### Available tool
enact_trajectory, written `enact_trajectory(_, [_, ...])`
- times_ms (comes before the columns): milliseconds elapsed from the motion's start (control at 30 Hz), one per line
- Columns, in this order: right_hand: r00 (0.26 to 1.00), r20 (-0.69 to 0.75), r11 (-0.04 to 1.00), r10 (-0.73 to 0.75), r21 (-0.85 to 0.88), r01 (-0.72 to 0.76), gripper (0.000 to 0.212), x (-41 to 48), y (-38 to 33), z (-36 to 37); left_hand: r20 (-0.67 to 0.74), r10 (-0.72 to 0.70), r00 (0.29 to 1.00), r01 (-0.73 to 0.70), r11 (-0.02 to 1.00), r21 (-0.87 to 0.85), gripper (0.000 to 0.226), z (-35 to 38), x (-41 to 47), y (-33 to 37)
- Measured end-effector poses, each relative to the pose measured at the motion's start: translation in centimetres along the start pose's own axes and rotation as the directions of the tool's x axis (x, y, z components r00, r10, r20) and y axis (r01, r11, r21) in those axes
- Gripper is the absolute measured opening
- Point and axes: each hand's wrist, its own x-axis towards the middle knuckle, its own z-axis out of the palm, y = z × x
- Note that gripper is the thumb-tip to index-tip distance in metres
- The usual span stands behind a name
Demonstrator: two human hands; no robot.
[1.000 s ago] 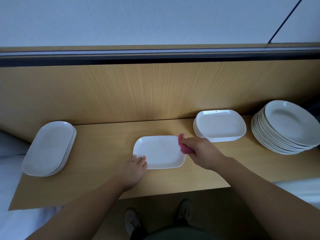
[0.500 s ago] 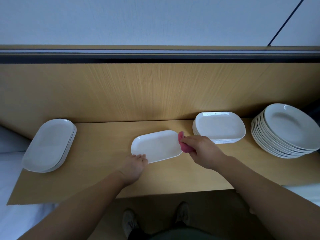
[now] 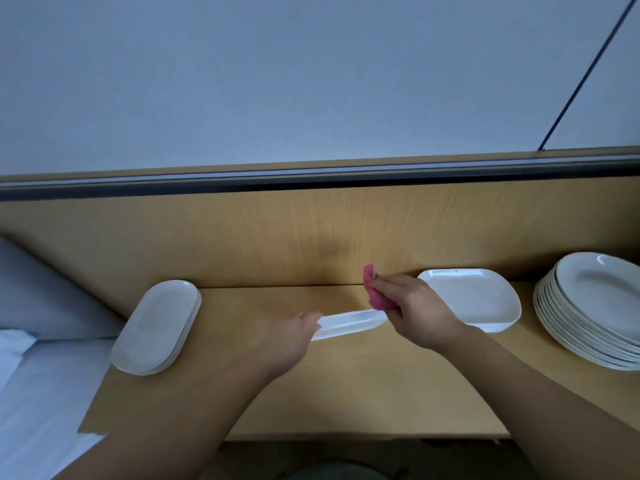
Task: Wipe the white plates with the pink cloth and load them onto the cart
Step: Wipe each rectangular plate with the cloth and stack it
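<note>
A white rectangular plate (image 3: 349, 323) is lifted off the wooden shelf (image 3: 346, 393) and tilted, so I see it nearly edge-on. My left hand (image 3: 287, 337) grips its left end. My right hand (image 3: 419, 313) holds the crumpled pink cloth (image 3: 375, 289) against the plate's right end. A stack of like rectangular plates (image 3: 474, 299) lies just right of my right hand. No cart is in view.
A stack of oval white plates (image 3: 157, 323) sits at the shelf's left end, overhanging the edge. A tall stack of round white plates (image 3: 595, 310) stands at the far right. A wooden back panel (image 3: 277, 237) rises behind the shelf. White bedding (image 3: 31, 393) lies lower left.
The plate lay flat on the shelf a second ago; both hands have since raised and tilted it up toward edge-on. The camera view has tipped upward.
</note>
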Motion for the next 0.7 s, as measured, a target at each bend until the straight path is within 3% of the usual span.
enact_trajectory(433, [0.999,0.04,0.998,0.036,-0.046,-0.034,0.029,0.3,0.4,2.4,-0.006,-0.099,0.995,0.087,0.898,-0.432,0.022,0.3,1.1,-2.1])
enact_trajectory(700, [0.991,0.118,0.996,0.064,-0.062,-0.057,0.013,1.4,1.0,5.1,0.194,-0.179,0.965,0.251,0.849,-0.464,0.043,-0.1,2.7,-3.9])
